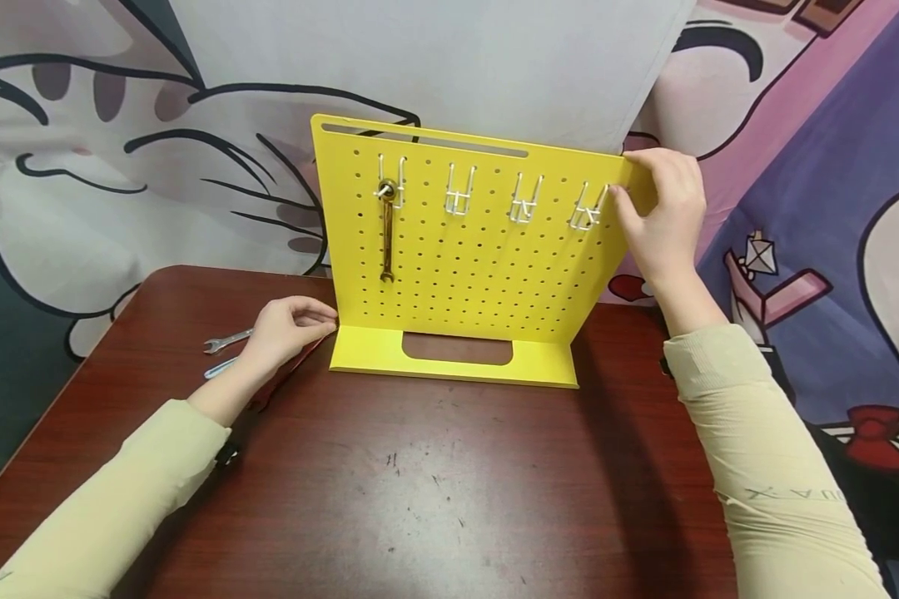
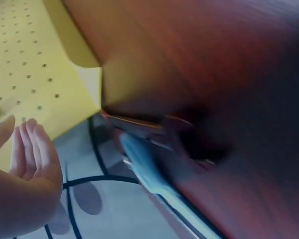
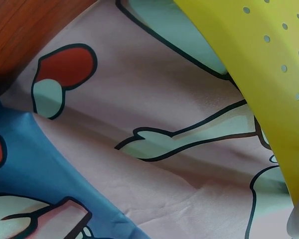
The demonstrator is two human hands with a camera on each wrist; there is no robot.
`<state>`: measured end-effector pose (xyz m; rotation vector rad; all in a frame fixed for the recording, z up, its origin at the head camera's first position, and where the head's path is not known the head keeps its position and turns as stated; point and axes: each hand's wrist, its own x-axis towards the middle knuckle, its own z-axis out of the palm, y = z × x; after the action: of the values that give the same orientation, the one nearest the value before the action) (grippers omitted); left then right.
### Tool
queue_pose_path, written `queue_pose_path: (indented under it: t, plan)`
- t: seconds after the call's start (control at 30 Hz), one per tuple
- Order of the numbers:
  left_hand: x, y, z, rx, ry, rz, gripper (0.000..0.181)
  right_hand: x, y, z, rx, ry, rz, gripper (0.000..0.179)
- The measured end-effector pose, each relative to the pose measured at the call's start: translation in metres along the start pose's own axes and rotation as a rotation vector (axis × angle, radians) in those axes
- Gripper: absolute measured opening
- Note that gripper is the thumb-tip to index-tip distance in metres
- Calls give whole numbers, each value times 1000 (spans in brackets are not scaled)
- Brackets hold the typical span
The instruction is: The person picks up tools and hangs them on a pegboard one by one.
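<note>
- Yellow rectangular pegboard with a flat base [image 1: 468, 274]: stands upright on the reddish-brown wooden bench [image 1: 449, 482], with a cut-out in its base and a long slot near its top edge.
- Right hand [image 1: 668, 212]: grip closed on the upper right edge of the pegboard, thumb on the front face.
- Left hand [image 1: 286, 331]: grip relaxed, fingers loosely bent, fingertips beside the lower left edge of the pegboard; contact with the edge cannot be told.
- White wire hooks [image 1: 459, 202]: four units, mounted in a row across the upper part of the pegboard.
- Shiny coppery metal wrench [image 1: 387, 237]: hangs vertically from the leftmost hook, ring end up, forked end down.
- Silver metal open-ended wrench [image 1: 227, 341]: lies on the bench, left of the left hand.
- Light-blue elongated item [image 1: 220, 368]: lies near the silver wrench, partly hidden by the left forearm.
- Dark red slender item [image 1: 297, 361]: lies just beside the pegboard's left side; blurred in the left wrist view.
- Cartoon-printed cloth [image 1: 494, 66]: hangs behind the bench.
</note>
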<state>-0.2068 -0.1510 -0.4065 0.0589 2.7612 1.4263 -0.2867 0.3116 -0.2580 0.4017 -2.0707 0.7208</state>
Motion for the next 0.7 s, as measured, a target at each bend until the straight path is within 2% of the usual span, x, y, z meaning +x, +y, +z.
queue_pose_path:
  t: [0.13,0.3,0.53,0.7]
  plan:
    - [-1,-14,-1,53,-49,28,25,0,1,0,-2,2,-4,30]
    - [-6,-27,-1,147,-69,51,21,0,0,0,-3,6,-11,30]
    - [-16,-42,-5,251,-48,140,14,0,-1,0,-14,0,-4,30]
    - [-22,-53,-10,282,-23,155,15,0,-1,0,-17,-3,-2,30]
